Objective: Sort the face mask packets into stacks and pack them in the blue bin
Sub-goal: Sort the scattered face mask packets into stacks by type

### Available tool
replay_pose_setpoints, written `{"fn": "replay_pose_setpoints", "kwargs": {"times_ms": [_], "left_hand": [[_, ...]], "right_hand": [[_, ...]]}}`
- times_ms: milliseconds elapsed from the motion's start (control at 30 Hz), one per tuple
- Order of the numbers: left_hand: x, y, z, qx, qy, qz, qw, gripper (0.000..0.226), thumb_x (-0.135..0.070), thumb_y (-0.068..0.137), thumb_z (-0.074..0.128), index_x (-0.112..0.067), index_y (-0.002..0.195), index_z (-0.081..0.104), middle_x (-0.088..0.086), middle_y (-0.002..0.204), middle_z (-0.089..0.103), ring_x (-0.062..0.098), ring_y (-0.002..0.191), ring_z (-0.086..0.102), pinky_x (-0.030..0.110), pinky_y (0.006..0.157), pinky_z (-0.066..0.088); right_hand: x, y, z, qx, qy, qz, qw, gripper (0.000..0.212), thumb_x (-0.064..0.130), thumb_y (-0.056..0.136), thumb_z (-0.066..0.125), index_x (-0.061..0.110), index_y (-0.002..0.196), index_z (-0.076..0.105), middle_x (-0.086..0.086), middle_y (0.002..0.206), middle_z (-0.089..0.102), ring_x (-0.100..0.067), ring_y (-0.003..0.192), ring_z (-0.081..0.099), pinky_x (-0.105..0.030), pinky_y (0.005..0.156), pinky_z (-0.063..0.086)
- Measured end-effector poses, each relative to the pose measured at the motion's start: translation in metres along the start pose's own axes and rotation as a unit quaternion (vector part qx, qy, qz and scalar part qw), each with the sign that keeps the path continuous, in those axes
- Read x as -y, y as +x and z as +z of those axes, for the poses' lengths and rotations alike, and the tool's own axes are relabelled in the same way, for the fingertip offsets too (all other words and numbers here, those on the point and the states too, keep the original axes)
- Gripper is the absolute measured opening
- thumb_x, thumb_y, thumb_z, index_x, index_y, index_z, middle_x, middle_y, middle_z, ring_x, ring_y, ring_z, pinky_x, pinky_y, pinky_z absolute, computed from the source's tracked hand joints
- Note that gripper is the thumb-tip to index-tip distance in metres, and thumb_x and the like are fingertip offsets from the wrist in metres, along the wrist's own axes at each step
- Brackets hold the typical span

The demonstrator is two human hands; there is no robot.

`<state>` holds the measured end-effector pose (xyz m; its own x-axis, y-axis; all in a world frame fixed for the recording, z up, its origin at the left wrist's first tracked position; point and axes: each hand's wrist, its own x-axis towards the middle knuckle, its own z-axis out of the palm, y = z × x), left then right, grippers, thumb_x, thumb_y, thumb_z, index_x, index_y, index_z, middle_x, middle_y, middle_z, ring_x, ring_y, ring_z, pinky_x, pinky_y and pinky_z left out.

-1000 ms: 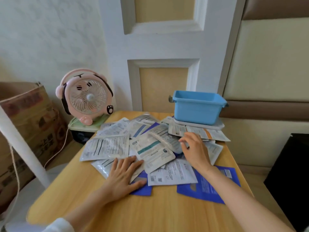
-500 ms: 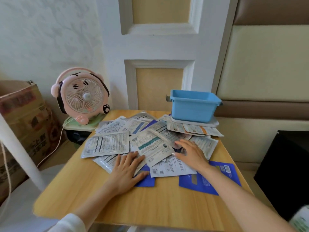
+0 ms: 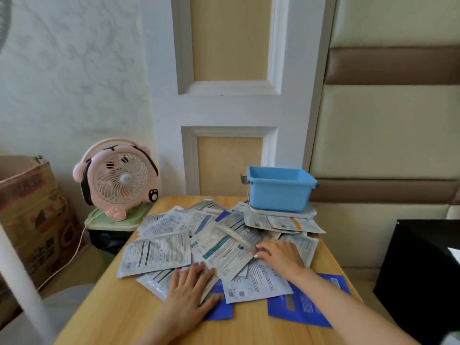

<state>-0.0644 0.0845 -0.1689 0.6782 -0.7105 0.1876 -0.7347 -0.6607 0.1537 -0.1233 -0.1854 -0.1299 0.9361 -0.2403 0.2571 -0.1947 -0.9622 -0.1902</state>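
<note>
With the face mask packets spread in a loose, overlapping heap across the middle of the table, and the blue bin parked on a white lid at the far right edge, plenty can be seen to go wrong here. The left hand is laid flat, fingers spread, pressed on the near edge of the heap, with nothing gripped. The right hand is set with bent fingers at the right edge of the teal-striped packet; whether an edge is pinched cannot be told. These packets look slick, so if one is dragged out, its neighbours are likely to be carried along and the pile fanned wider. The blue packets at the near right lie close to the table edge and could be swept off by the forearm. Several packets are trapped under the lid, so a tug there could shift the bin. As for direction, no common heading is shown. The large white packet is laid flat with its long axis across the table, left to right, slightly tilted. The teal-striped one is skewed, its stripe running from near-left to far-right. Its long axis is harder to judge under the overlaps.
</note>
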Motion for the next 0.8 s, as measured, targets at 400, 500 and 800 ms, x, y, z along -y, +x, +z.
{"fn": "replay_pose_setpoints", "kwargs": {"times_ms": [400, 500, 800], "left_hand": [[-0.009, 0.002, -0.009, -0.027, -0.042, -0.015, 0.999, 0.115, -0.089, 0.054, -0.013, -0.030, 0.144, 0.028, -0.002, 0.150, 0.020, 0.018, 0.140, 0.018, 0.033, 0.113, 0.004], [-0.006, 0.001, -0.001, -0.023, -0.023, -0.014, 0.999, 0.115, -0.088, 0.059, -0.015, -0.026, 0.141, 0.037, 0.001, 0.146, 0.032, 0.022, 0.136, 0.027, 0.044, 0.114, 0.014], [-0.007, -0.001, -0.010, -0.177, -0.080, 0.041, 0.980, 0.089, -0.065, 0.077, 0.046, -0.015, 0.146, 0.021, 0.005, 0.152, 0.021, 0.025, 0.139, 0.025, 0.059, 0.113, 0.011]], "right_hand": [[0.005, 0.006, -0.013, 0.016, 0.076, 0.054, 0.996, 0.024, 0.038, 0.077, 0.069, 0.028, 0.099, 0.068, 0.001, 0.107, 0.068, -0.021, 0.100, 0.061, -0.026, 0.075, 0.041], [0.006, 0.006, -0.001, -0.006, 0.039, 0.037, 0.999, 0.021, 0.034, 0.082, 0.064, 0.023, 0.100, 0.067, -0.003, 0.106, 0.069, -0.026, 0.099, 0.061, -0.030, 0.077, 0.044], [0.021, -0.001, -0.036, -0.227, 0.014, -0.123, 0.966, 0.017, 0.022, 0.093, 0.049, 0.016, 0.091, 0.065, -0.001, 0.078, 0.065, -0.019, 0.072, 0.062, -0.026, 0.051, 0.042]]}}
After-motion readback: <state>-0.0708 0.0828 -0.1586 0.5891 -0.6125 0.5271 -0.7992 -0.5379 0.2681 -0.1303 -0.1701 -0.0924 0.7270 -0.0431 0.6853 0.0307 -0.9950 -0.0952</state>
